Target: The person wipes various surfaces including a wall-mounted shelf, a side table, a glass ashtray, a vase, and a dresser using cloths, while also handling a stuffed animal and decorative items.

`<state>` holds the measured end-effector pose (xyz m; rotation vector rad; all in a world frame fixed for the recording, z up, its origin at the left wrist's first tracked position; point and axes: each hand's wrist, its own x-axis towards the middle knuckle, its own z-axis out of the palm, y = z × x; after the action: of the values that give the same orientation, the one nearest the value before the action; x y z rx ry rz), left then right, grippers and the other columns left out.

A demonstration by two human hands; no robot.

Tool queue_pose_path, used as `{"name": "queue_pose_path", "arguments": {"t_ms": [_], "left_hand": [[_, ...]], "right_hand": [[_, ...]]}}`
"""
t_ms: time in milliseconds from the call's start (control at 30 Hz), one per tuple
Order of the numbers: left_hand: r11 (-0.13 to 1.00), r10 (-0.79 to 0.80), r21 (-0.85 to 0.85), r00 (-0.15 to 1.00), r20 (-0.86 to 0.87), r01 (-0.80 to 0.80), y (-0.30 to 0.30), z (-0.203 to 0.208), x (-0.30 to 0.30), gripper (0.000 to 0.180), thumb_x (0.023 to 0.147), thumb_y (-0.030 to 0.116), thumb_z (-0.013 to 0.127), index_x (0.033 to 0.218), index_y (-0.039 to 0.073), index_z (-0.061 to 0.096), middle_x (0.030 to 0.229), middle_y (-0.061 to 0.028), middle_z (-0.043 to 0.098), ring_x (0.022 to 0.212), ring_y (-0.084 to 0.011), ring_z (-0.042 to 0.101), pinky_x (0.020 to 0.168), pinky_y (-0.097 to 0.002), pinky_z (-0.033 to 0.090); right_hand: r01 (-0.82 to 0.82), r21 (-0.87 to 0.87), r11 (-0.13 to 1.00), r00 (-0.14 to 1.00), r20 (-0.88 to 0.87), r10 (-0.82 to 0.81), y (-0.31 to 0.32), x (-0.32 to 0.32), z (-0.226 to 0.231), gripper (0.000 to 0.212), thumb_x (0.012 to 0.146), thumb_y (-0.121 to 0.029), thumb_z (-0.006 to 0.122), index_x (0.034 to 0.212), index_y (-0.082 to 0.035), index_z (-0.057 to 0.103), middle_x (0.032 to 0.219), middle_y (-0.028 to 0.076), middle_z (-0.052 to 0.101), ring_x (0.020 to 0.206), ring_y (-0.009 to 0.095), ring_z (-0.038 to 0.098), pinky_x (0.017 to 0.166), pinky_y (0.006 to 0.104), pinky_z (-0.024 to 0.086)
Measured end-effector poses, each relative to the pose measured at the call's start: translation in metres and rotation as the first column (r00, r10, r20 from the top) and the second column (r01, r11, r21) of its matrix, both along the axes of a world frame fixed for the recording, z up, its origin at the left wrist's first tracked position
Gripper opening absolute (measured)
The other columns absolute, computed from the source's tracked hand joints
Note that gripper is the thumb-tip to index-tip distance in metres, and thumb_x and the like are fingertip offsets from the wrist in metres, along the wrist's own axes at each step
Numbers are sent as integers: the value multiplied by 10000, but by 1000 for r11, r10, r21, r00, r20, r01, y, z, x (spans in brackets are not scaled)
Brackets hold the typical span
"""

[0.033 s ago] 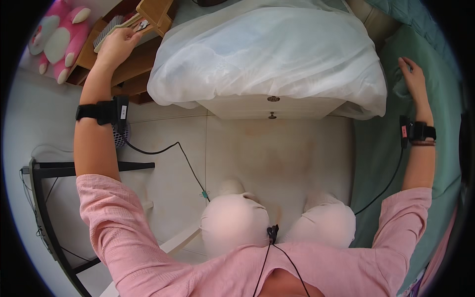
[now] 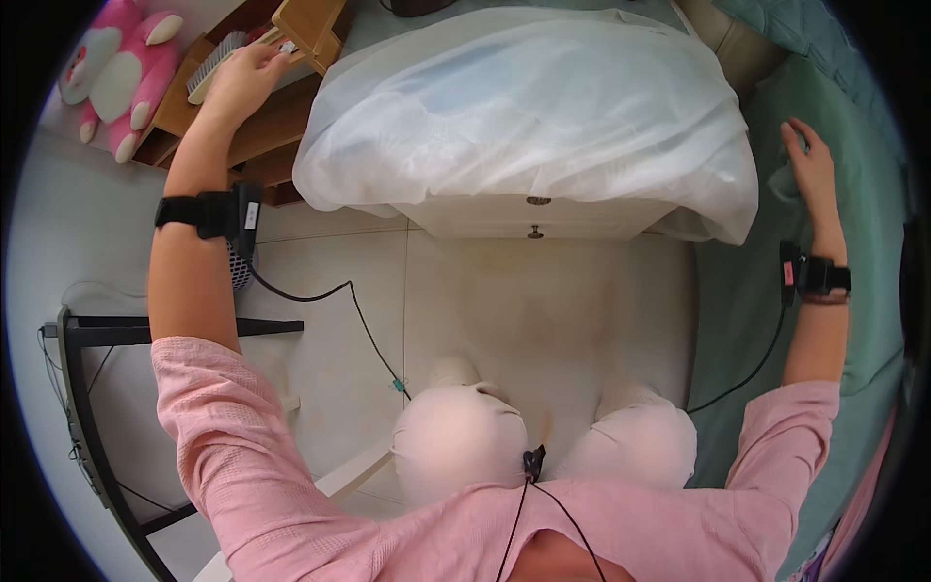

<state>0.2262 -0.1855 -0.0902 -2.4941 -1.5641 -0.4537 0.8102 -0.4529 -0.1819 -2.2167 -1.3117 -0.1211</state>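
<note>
My left hand [image 2: 244,85] reaches over a wooden desk organizer [image 2: 262,141] at the upper left. Its fingers are curled together above a compartment; whatever they may hold is hidden. Beside the wrist lies a brush [image 2: 211,66] with pale bristles. A small white item [image 2: 288,46] sits just past the fingertips. At the far right, my right hand [image 2: 813,167] hovers over or rests on the green bed cover [image 2: 742,291]. Its fingers curl around a crumpled grey-green cloth [image 2: 786,182], which shows under the palm.
A sheer white cloth [image 2: 524,107] drapes over a white drawer cabinet [image 2: 533,218] ahead of me. A pink plush toy [image 2: 114,82] leans at the upper left. A dark-legged table frame [image 2: 87,388] stands at the left. Cables [image 2: 351,286] run from the wrist straps.
My left hand has shifted slightly right and down over the organizer. My right hand has dipped a little, with the cloth showing lower under it. The view has shifted slightly.
</note>
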Motion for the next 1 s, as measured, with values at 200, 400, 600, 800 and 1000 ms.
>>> {"name": "queue_pose_path", "arguments": {"t_ms": [200, 400, 600, 800, 1000], "left_hand": [[914, -81, -383, 985, 150, 134, -16, -22, 62, 567, 869, 462, 459, 1252, 45, 444, 1192, -160, 525, 1116, -252, 483, 928, -313, 366], [864, -168, -482, 986, 0, 147, -8, -19, 83, 341, 842, 336, 534, 966, 24, 597, 843, -66, 608, 775, -167, 525, 681, -308, 424], [550, 465, -776, 659, 592, 309, -35, 7, 80, 333, 893, 242, 477, 1092, -11, 564, 984, -71, 613, 852, -117, 575, 748, -263, 465], [644, -116, -764, 982, -152, -42, -53, 5, 99, 437, 761, 270, 629, 1111, 26, 532, 900, -69, 595, 789, -114, 540, 701, -231, 424], [901, 84, -377, 767, 636, 213, -19, 17, 57, 191, 810, 259, 608, 843, 75, 569, 685, 14, 513, 646, -76, 476, 571, -224, 377]], "right_hand": [[-409, 93, 908, 913, 60, 405, -51, -175, 41, 463, 761, -279, 659, 1158, -67, 551, 800, 94, 596, 667, 222, 534, 660, 297, 432], [-483, -193, 854, 732, 446, 515, -34, -209, 19, 488, 678, -214, 706, 1137, -119, 571, 590, 26, 445, 505, 199, 454, 512, 286, 357], [-482, -43, 875, 738, 518, 432, -31, -202, 5, 249, 698, -136, 669, 942, -116, 618, 617, 28, 503, 520, 202, 493, 500, 291, 382], [-421, 47, 906, 804, 481, 349, 0, -184, 35, 106, 755, -170, 612, 778, -68, 596, 704, 78, 592, 657, 269, 574, 545, 339, 450], [-286, -195, 938, 835, 429, 344, 31, -196, 34, 194, 804, -233, 558, 817, -46, 608, 755, 115, 611, 747, 291, 580, 640, 377, 469]]}}
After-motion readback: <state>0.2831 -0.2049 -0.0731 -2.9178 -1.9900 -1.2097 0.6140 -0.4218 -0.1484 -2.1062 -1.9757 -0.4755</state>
